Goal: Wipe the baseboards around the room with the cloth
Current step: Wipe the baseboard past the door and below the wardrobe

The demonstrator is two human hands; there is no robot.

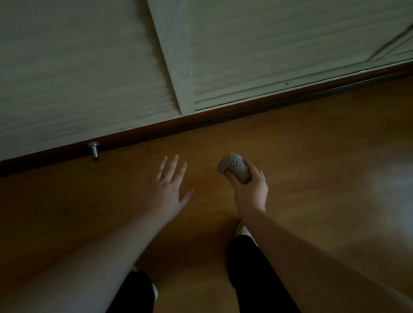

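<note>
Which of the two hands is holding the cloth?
The right hand grips the grey bunched cloth in curled fingers. The left hand holds nothing; its fingers are spread open above the wooden floor.

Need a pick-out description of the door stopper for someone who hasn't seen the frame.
Follow the dark brown baseboard that runs diagonally between the pale wall panels and the orange wood floor, down toward its left end. The door stopper juts out from it there, left of the open left hand. It is the only small silvery metal peg in the scene.
</note>
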